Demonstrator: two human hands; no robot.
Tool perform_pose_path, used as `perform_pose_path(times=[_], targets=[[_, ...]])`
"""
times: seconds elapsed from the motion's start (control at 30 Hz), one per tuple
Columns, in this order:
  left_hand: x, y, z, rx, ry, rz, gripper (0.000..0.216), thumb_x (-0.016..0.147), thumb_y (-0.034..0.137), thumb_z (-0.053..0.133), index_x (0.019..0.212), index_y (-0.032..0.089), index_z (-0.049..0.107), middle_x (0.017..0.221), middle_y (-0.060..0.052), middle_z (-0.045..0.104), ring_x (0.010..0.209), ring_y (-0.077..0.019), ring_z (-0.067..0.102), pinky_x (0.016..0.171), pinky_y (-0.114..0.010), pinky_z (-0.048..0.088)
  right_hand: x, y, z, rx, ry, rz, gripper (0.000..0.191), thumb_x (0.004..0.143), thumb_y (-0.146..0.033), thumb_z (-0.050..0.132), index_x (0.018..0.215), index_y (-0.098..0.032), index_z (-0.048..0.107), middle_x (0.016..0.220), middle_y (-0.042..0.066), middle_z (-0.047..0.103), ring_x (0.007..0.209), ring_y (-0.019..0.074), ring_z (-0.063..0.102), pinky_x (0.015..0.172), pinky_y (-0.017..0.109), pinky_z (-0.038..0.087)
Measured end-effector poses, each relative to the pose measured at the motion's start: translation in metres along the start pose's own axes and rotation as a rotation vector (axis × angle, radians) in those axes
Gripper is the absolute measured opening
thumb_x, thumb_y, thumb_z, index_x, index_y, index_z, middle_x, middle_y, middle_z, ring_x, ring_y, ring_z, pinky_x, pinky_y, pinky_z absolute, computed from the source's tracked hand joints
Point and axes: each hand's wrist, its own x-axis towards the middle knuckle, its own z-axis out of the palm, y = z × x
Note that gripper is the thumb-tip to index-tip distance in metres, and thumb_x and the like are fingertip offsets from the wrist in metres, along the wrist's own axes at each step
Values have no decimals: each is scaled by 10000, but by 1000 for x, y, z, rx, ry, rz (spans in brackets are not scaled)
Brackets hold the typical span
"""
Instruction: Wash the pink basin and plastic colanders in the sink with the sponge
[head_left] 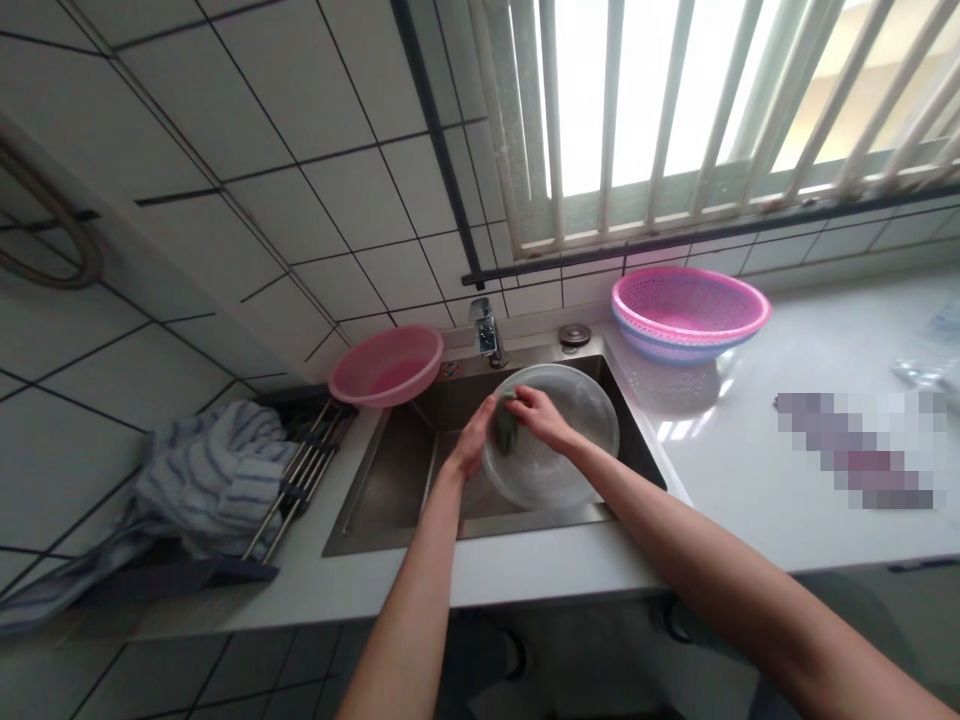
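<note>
Colander [559, 445] tilted over sink [390, 480], steadied at rim by left hand [472, 440], fingers curled; right hand [540, 415] pinching sponge [506, 430] against inside. Scrubbing underway; next likely needing turning toward unscrubbed mesh.

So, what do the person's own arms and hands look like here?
Both arms are bare as far up as the picture shows, with no sleeves in view. The left hand and right hand wear no gloves. No watch, bracelet or ring can be seen.
</note>
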Motion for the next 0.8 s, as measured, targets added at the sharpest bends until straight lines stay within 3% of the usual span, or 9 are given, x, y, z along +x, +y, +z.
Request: perform_pose_path(times=[0.07,0.17,0.23,0.27,0.43,0.5,0.63,0.7,0.8], targets=[[2,-2,1,-39,7,-4,602,888,633,707,1313,208,737,1378,-111,722,1464,-332,520,1236,-457,386,0,-1,-2,4,35,-20,245,887,-446,614,890,-204,572,857,-1,575,772,156,493,701,269,406],[3,-3,-3,-14,68,3,659,891,676,681,1319,179,735,1344,-135,738,1433,-345,554,1222,-469,406,-5,2,7,-107,-227,0,227,863,-401,629,800,-200,544,774,-22,530,704,137,443,674,271,376],[2,-3,-7,23,105,9,683,880,690,684,1311,162,734,1337,-148,738,1411,-346,575,1215,-480,412,-7,4,13,-157,-318,15,217,853,-375,627,770,-200,531,749,-26,518,687,134,431,667,270,366],[2,-3,-8,38,116,16,672,878,679,695,1309,166,733,1343,-143,736,1414,-339,574,1219,-479,406,-7,3,14,-154,-289,9,206,857,-374,620,783,-200,536,761,-22,528,698,138,440,671,269,370],[4,-5,1,-23,44,67,592,910,634,686,1310,201,740,1389,-93,720,1471,-297,521,1261,-427,357,2,-7,5,-51,135,-89,208,893,-410,577,851,-211,531,833,-10,547,765,155,465,710,269,392],[4,-4,3,-36,50,69,613,910,655,672,1295,185,749,1347,-106,742,1444,-309,549,1247,-423,378,1,-10,5,-75,64,-85,209,873,-398,590,807,-212,519,802,-17,526,743,152,452,701,274,379],[2,-2,-2,16,146,41,644,891,667,681,1275,156,754,1252,-125,779,1390,-333,599,1219,-454,412,-4,-9,13,-113,-270,-23,200,825,-370,619,754,-204,534,776,-15,523,731,154,455,694,281,370],[2,-1,-1,25,156,58,603,896,627,695,1284,170,750,1303,-116,761,1429,-311,567,1241,-433,385,-2,-9,12,-93,-205,-39,190,837,-372,601,773,-203,541,789,-13,527,746,156,459,705,280,377],[2,0,7,-2,101,69,554,926,598,664,1301,198,744,1389,-92,721,1481,-272,513,1270,-394,342,2,-7,5,-54,56,-76,208,873,-402,581,810,-212,525,802,-16,515,767,158,449,700,271,376]])
